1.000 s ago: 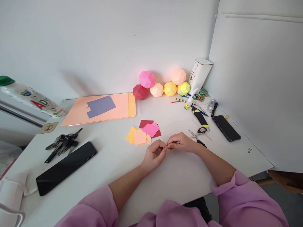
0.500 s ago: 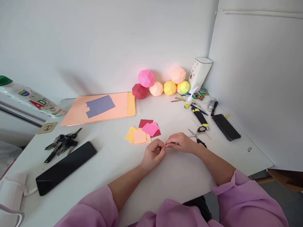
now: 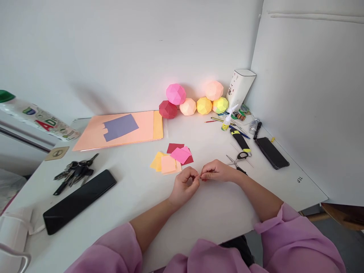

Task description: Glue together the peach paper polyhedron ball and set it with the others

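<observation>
My left hand [image 3: 185,185] is closed in a pinch, thumb against forefinger, above the front middle of the white table. Fingertip to fingertip with it, my right hand [image 3: 217,171] is pinched as well. Whatever lies between the fingertips is too small to make out. Just beyond my hands lie cut paper pieces: a pink piece [image 3: 181,154], a dark red piece [image 3: 174,148], a peach piece [image 3: 168,164] and a yellow piece [image 3: 157,162]. Scissors [image 3: 235,160] rest partly open beside my right wrist.
Faceted paper balls [image 3: 175,94] stand by the wall. Nearby are a glue bottle [image 3: 226,123], a utility knife [image 3: 239,139] and a black phone [image 3: 272,152]. Leftward are paper sheets [image 3: 145,127], keys [image 3: 78,170], a long black object [image 3: 79,202] and a spray can [image 3: 40,117].
My right hand has shifted very slightly to the right, and its fingertips sit a little differently against the left ones. The things on the table have not moved.
</observation>
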{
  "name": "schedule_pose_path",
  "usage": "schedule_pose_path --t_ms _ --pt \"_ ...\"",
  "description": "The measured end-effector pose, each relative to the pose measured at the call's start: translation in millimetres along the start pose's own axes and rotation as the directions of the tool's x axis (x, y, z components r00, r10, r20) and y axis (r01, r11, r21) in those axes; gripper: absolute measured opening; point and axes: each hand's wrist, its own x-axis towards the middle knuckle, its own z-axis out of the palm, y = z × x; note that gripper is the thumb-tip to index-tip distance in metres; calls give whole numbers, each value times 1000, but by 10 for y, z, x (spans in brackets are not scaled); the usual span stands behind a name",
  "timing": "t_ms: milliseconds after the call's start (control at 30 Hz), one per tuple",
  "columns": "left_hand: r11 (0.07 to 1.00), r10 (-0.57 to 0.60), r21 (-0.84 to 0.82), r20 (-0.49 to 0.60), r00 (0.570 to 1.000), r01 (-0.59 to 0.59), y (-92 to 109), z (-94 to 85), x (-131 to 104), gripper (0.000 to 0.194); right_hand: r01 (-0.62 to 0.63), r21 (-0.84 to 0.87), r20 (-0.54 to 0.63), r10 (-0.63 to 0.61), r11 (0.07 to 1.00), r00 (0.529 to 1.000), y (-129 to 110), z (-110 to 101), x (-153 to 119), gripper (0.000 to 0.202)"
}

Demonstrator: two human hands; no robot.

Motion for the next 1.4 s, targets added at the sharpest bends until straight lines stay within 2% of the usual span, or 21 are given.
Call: schedule_pose_path --t_ms 200,367,533,800,1167,1400 --pt "999 39 -18 50 998 -38 13 -10 0 9 -34 25 15 34 999 999 -5 -20 2 44" --pt "996 92 13 46 995 -93 18 3 -5 4 -41 19 21 41 999 999 -10 -30 3 40" --pt "992 111 54 47 993 -113 11 15 -9 9 -42 11 39 41 999 998 -32 -44 -3 36" --pt "997 39 72 23 999 -41 26 20 -9 9 -47 1 34 47 999 998 -9 -42 -5 36" --pt "997 -73 -2 25 997 73 35 19 8 11 -53 22 41 52 998 998 -8 -52 -5 35" --pt "995 -66 -71 82 994 72 4 9 6 12 -66 32 52 64 997 997 -12 -60 -13 33"
